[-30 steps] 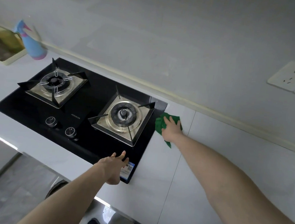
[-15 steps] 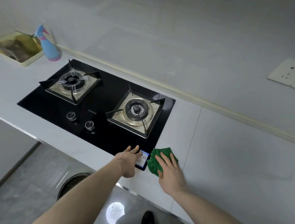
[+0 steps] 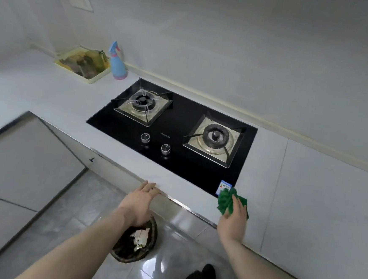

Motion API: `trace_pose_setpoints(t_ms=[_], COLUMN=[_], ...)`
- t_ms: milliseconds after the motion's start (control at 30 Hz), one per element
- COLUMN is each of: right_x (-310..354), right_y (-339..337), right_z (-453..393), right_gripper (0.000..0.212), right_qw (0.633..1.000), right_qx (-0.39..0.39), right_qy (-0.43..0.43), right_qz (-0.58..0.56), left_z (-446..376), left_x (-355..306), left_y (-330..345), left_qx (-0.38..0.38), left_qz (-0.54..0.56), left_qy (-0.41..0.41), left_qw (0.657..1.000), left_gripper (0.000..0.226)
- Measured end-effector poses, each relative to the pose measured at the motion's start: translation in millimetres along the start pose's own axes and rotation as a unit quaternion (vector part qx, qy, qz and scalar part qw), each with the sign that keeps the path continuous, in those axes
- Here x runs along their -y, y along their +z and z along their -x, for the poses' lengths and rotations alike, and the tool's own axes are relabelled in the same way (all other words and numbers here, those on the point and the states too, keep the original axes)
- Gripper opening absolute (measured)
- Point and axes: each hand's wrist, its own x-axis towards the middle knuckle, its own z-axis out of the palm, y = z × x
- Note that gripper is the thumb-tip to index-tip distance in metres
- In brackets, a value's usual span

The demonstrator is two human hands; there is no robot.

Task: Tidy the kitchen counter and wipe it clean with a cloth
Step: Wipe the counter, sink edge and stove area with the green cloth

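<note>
I see the white table (image 3: 307, 182) running off the frame at right and left, its far-left corner cut off by a steel rim I can't identify. The black hob (image 3: 172, 138) sits sunk in it, both burners in view, brand lettering too small to read. Below the table edge a dark bin (image 3: 135, 243) on the floor is half hidden behind my left forearm; its pale contents are unclear. Back left, a cream tray (image 3: 84, 75) holds blurred brownish things, with a blue spray bottle (image 3: 117, 64) just beside it. My right hand (image 3: 234, 220) presses the green cloth (image 3: 226, 201) on the table at the hob's front right corner, fingers straight, covering part of the cloth. My left hand (image 3: 140, 198) rests at the table's front edge, fingers relaxed, holding nothing
</note>
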Motion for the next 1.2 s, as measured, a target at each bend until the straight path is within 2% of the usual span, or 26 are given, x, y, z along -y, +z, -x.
trace_pose_setpoints(t_ms=[100,200,300,467,667,933,1067,1200], right_x=[27,51,69,97,152,204,249,293], right_y=[16,32,48,78,125,180,233,279], right_z=[-5,-20,-33,-46,-37,-3,26,56], right_gripper=[0.065,0.064,0.065,0.074,0.072,0.079,0.088,0.078], right_qw=[0.999,0.990,0.974,0.945,0.907,0.891,0.891,0.909], right_qx=[-0.004,0.063,0.134,0.181,0.237,0.243,0.260,0.256], right_qy=[-0.038,-0.094,-0.101,-0.158,-0.240,-0.239,-0.233,-0.190], right_qz=[-0.004,0.089,0.152,0.222,0.253,0.300,0.290,0.268], left_z=[14,19,18,10,15,36,45,58], left_x=[30,46,56,78,121,193,251,313], left_y=[-9,-19,-29,-32,-30,-32,-45,-61], left_qx=[-0.014,-0.031,-0.045,-0.042,-0.029,-0.018,-0.021,-0.024], left_qz=[0.013,0.033,0.057,0.088,0.110,0.129,0.124,0.104], left_qy=[-0.026,-0.042,-0.058,-0.086,-0.137,-0.178,-0.176,-0.159], left_qw=[0.999,0.998,0.996,0.992,0.984,0.975,0.976,0.982], left_gripper=[0.086,0.085,0.088,0.087,0.086,0.084,0.085,0.084])
